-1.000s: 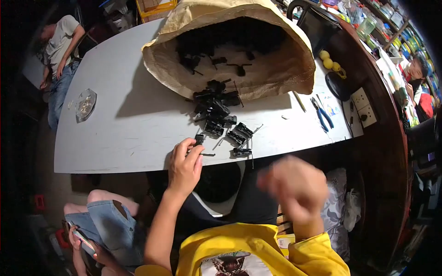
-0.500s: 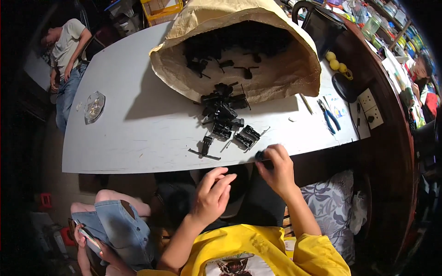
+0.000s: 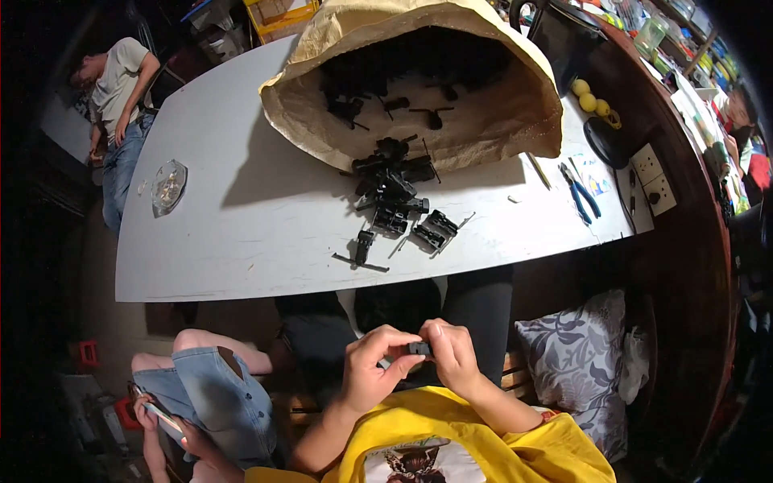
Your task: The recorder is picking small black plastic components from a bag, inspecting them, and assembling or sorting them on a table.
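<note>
Between my two hands, held above my lap, is a small black plastic part (image 3: 419, 348). My left hand (image 3: 377, 362) pinches it from the left with thumb and fingertips. From the right, my right hand (image 3: 452, 354) closes on it, its fingers curled; they partly hide the part. Up on the white table (image 3: 217, 249) lies a loose pile of black plastic parts (image 3: 388, 189) with thin sticks or arms. A single black part (image 3: 364, 246) and a pair of black parts (image 3: 435, 232) lie nearer the table's front edge. More dark parts fill the open tan sack (image 3: 475, 149).
Blue-handled pliers (image 3: 581, 197) lie on the right of the table, near a power socket (image 3: 651, 177). A glass dish (image 3: 169, 187) stands at the left. One person sits close by at lower left, holding a phone (image 3: 165, 417); others are farther off. A patterned cushion (image 3: 576, 346) is at my right.
My right hand has come down from the table edge with the black part and met my left hand over my lap. The left hand now grips the part too.
</note>
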